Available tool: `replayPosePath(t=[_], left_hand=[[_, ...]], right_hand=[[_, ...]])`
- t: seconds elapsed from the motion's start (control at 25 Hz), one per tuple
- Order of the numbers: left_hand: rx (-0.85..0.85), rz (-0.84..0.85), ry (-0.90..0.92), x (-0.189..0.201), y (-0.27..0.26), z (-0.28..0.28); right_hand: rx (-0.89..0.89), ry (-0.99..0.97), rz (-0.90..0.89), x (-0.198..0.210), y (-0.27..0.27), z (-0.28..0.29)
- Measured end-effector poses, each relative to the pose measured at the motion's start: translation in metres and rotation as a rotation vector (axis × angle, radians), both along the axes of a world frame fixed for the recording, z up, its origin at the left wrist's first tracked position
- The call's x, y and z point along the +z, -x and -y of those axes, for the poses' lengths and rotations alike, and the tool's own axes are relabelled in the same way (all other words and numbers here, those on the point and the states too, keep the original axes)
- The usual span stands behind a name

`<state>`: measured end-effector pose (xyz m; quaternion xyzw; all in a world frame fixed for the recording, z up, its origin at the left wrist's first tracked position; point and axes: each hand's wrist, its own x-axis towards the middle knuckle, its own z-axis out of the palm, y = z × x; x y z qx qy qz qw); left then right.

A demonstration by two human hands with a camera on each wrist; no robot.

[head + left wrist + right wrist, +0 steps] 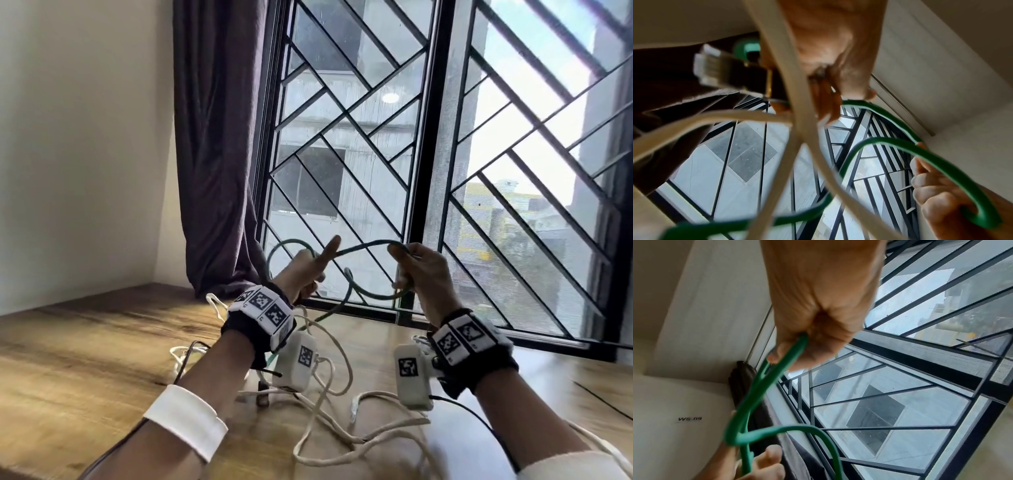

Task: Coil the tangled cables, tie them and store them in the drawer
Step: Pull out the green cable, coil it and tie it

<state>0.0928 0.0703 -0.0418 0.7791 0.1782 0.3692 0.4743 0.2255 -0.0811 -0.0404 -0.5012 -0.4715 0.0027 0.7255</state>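
Head view: both hands raised over the wooden counter (85, 349) in front of the barred window (445, 137). Left hand (305, 274) grips the green cable (359, 248), fingers curled round it with the index finger sticking out straight; a loop of the cable arcs up to its left. Right hand (421, 274) has its fingers closed on the same cable, which spans between the two hands and hangs in a lower loop under them, a clear plug end (348, 274) pointing up between the hands. White cables (329, 394) lie tangled on the counter below the wrists, one strand rising toward the left hand. Purple curtain (215, 154) hangs left of the window. Left wrist view: left hand (828, 48) at top, fingers (826, 100) curled on the green cable (890, 116); white cables (797, 113) cross close to the lens (blurred), and a blurred clear plug (715, 68) shows at upper left. Right hand (937, 194) at lower right, fingers wrapped round a bend of the green cable. Right wrist view: right hand (818, 305) clamped as a fist on the green cable (760, 386), which runs down doubled and crosses itself; left hand (760, 467) at the bottom edge, holding the cable's lower run.
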Motion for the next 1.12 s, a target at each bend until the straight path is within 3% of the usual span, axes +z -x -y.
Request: replayPosePath(t=[0.08,0.16,0.32,0.48,0.64,0.76,0.84,0.92,1.12], left_hand=[[-0.216,-0.258,-0.069,-0.002,0.002,0.007],[-0.320,-0.428,-0.178,-0.007,0.000,0.010],[-0.172,-0.379,-0.069,-0.013,-0.009,0.014],[-0.042,-0.371,0.019,-0.019,-0.013,0.023],[-0.083,-0.374,0.150,-0.018,-0.015,0.022],[-0.200,-0.383,0.238,-0.018,-0.015,0.023],[-0.299,-0.360,0.277,-0.018,-0.015,0.023],[-0.321,-0.351,0.258,-0.016,-0.013,0.023],[-0.297,-0.379,0.043,-0.018,-0.008,0.020]], right_hand=[[0.087,-0.136,-0.086,0.002,-0.002,-0.003],[0.247,-0.195,-0.274,0.004,-0.010,-0.001],[0.425,-0.210,-0.403,0.000,-0.013,-0.003],[0.443,-0.047,-0.229,-0.008,-0.009,-0.013],[0.125,0.098,0.050,-0.013,-0.007,-0.018],[-0.124,0.495,0.322,-0.020,-0.004,-0.023],[-0.097,0.729,0.345,-0.024,0.001,-0.024],[0.082,0.650,0.136,-0.026,0.004,-0.021],[0.228,-0.002,-0.241,-0.011,-0.004,-0.009]])
